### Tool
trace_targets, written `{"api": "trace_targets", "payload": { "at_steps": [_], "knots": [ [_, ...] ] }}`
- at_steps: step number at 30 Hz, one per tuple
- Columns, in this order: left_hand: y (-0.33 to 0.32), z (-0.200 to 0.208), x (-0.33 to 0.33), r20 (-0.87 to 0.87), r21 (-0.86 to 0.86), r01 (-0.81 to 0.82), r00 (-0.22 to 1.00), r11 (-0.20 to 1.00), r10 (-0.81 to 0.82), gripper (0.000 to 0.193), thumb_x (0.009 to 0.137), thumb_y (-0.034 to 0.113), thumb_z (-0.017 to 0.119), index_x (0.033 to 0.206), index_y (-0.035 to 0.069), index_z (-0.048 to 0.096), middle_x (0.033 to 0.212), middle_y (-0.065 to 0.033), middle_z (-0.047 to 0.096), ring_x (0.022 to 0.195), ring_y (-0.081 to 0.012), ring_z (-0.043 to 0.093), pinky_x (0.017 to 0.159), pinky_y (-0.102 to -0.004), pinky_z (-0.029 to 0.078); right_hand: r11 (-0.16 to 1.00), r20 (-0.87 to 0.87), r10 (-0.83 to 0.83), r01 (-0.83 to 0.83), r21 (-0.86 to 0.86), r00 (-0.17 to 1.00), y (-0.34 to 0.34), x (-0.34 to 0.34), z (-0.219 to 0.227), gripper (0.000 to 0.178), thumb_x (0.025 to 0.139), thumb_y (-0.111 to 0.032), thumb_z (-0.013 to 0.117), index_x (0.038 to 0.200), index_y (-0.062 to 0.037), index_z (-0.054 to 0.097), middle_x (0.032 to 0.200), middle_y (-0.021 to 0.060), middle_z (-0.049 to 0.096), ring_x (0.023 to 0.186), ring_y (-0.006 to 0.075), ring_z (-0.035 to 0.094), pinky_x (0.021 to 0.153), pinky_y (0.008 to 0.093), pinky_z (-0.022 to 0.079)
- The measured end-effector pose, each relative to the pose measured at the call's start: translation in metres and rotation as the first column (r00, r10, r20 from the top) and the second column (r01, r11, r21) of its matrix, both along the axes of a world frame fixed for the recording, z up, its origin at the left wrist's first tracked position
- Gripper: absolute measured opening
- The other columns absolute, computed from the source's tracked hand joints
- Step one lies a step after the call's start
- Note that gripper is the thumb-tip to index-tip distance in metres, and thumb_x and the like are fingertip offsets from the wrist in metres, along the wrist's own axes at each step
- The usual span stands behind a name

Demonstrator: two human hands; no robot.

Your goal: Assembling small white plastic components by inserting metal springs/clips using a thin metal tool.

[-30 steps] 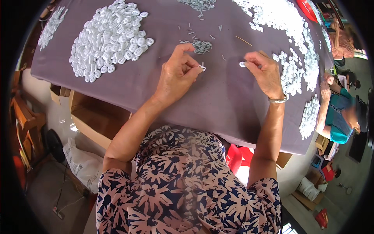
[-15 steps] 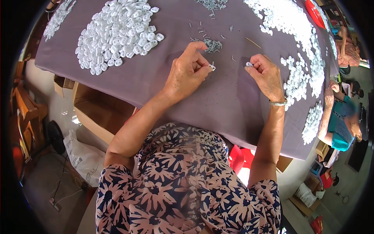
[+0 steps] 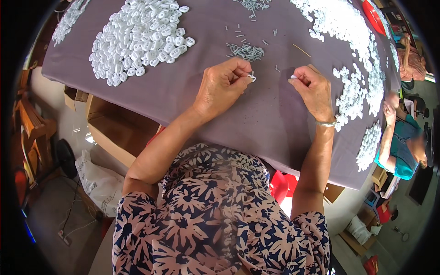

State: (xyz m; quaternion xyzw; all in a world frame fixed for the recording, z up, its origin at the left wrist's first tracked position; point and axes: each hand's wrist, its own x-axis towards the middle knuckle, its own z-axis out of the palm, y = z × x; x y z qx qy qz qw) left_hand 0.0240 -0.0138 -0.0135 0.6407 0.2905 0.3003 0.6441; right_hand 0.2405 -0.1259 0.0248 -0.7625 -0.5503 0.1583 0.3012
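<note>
Above the middle of the table, my left hand [image 3: 222,86] pinches a small white plastic piece [image 3: 252,78] with a hole showing in it. The fingers are closed, and the thumb and index tip meet at the piece. To its right, my right hand [image 3: 313,91] is also closed, holding a small white plastic part [image 3: 293,77] between thumb and fingertips; most of that part is hidden. The two hands are apart. Just beyond my left hand lies a small pile of grey metal springs [image 3: 247,52], with several loose ones scattered around it.
A big heap of white two-holed plastic pieces [image 3: 137,41] covers the table's left side. Smaller white parts [image 3: 353,91] spread along the right. A thin brown stick [image 3: 301,50] lies beyond my right hand. Cardboard boxes [image 3: 114,128] stand below the table edge. Another person [image 3: 401,142] sits at right.
My left index finger, raised before, has come down onto the white piece. My right hand has turned slightly, with its part still pinched. The view has shifted a little.
</note>
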Motion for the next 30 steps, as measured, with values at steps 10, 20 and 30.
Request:
{"api": "trace_targets", "payload": {
  "at_steps": [10,20,30],
  "knots": [
    [-0.001,-0.002,0.0,-0.001,0.013,-0.019,1.0,1.0,0.019,0.005,0.084,0.0,0.066,0.089,0.0,0.062,0.071,-0.0002,0.062,0.058,-0.0041,0.054,0.053,-0.0219,0.045,0.992,-0.276,-0.009,0.043,0.118,0.961,0.01,-0.017,-0.003,0.005,0.086,-0.001,0.068,0.089,-0.002,0.064,0.076,-0.0047,0.058,0.066,0.0016,0.05,0.057,0.0182,0.042],
    [-0.001,-0.008,0.001,0.007,0.052,-0.032,0.999,0.998,0.032,0.006,0.083,0.0,0.067,0.088,0.0,0.064,0.069,-0.0022,0.061,0.058,-0.005,0.053,0.052,-0.0244,0.044,0.992,-0.547,0.121,-0.09,0.084,0.828,0.038,-0.051,-0.005,0.012,0.091,-0.013,0.066,0.097,-0.0022,0.067,0.08,-0.0033,0.062,0.069,0.0033,0.053,0.06,0.0191,0.046],
    [0.001,-0.006,0.001,0.005,0.079,-0.039,0.999,0.996,0.039,0.007,0.081,-0.002,0.066,0.089,-0.001,0.067,0.073,-0.0041,0.063,0.06,-0.0079,0.055,0.055,-0.0262,0.045,0.992,-0.558,0.103,-0.047,0.113,0.823,0.04,-0.058,-0.006,0.013,0.092,-0.01,0.063,0.1,-0.0019,0.069,0.079,-0.0022,0.063,0.067,0.0038,0.054,0.06,0.019,0.046]
  ]
}}
